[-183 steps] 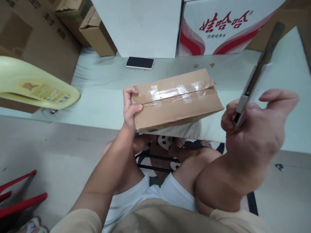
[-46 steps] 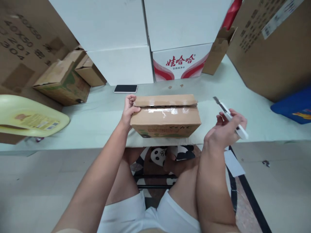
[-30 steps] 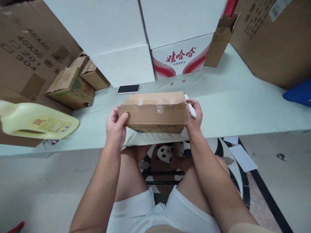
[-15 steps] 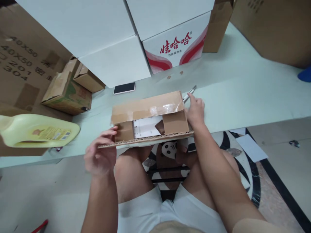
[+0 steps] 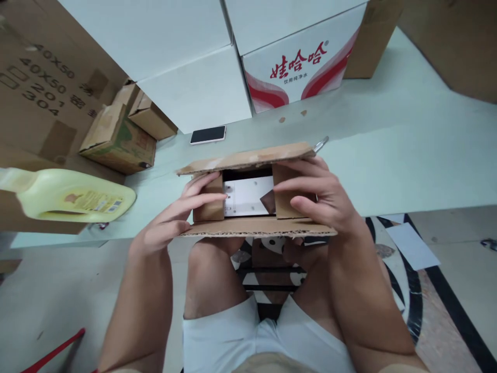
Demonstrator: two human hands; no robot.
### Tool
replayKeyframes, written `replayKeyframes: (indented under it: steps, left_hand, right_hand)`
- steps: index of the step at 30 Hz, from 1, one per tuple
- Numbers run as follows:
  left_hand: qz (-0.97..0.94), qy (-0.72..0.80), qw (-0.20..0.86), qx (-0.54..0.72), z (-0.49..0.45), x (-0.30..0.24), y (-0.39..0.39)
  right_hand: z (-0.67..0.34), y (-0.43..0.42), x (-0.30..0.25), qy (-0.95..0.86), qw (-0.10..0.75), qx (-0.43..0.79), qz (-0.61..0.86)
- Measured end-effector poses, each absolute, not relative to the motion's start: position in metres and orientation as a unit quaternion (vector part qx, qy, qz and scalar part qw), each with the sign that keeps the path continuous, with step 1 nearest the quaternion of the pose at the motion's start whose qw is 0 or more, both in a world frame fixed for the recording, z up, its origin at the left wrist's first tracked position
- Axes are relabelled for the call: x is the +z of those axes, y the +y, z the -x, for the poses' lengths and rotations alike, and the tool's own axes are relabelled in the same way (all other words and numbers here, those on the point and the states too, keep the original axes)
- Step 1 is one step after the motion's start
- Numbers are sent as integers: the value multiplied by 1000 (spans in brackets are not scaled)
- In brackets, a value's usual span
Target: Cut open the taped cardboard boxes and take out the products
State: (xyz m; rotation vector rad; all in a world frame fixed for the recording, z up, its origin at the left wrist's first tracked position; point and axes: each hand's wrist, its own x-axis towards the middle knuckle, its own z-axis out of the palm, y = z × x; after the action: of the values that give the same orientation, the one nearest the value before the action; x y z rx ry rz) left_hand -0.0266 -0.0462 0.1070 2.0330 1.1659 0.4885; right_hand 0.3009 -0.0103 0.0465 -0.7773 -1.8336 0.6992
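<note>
A small brown cardboard box [image 5: 254, 225] sits at the table's front edge, its long front and back flaps folded outward. Inside, between two short side flaps, shows a white printed box [image 5: 246, 199] with a brown corner patch. My left hand [image 5: 178, 210] lies with fingers stretched over the left side flap [image 5: 208, 210]. My right hand [image 5: 320, 191] rests with spread fingers on the right side flap [image 5: 285, 204], its thumb apart. Behind the back flap, the metal end of a slim tool [image 5: 321, 144] sticks out; the remainder is hidden.
A black-screened phone [image 5: 207, 134] lies behind the box. White cartons [image 5: 198, 88] and a red-lettered carton [image 5: 298, 75] stand at the back. To the left are a yellow jug [image 5: 77, 194], small brown boxes [image 5: 120, 140] and a tall carton [image 5: 42, 88]. White paper [image 5: 413, 246] lies on the floor.
The back flap has swung back, baring more of the inside. My right hand has left the slim tool and moved onto the right side flap. My left hand has moved inward over the left one.
</note>
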Motion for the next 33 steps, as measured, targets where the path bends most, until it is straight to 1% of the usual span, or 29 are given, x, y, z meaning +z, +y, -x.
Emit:
replayKeyframes:
  steps: [2,5,8,10,14,19,23,25,27,28,31,33]
  left_hand:
    - [-815,455,337,121,30,119,-38]
    - [-850,450,273,27,28,141,-22]
    - [-883,410,228,-16,19,155,-2]
    - [-904,383,186,-32,14,157,7]
    - [-924,361,112,-60,11,159,10]
    - [-917,384,73,-80,8,171,6]
    - [-898,436,4,-54,5,177,5]
    - [-889,457,-10,-26,-2,178,1]
    - [-890,455,8,-26,-15,177,-3]
    - [-896,441,44,-32,-22,175,-4]
    - [-897,392,201,-36,-40,167,1]
    - [-881,394,259,-26,-44,158,10]
  right_hand:
    - [-301,-12,48,-790,436,278,328]
    - [-295,-20,52,-811,383,248,366]
    - [-283,-27,56,-832,333,224,383]
    - [-277,-28,58,-831,315,215,404]
    - [-274,-28,57,-821,324,210,420]
    - [-278,-27,53,-829,337,207,395]
    - [-272,-29,52,-837,376,144,371]
    - [-265,-33,52,-847,397,107,337]
    - [-259,-38,52,-854,401,90,319]
    - [-256,-39,52,-856,397,87,319]
    - [-253,-40,52,-855,390,81,333]
    - [-255,-38,51,-844,409,80,339]
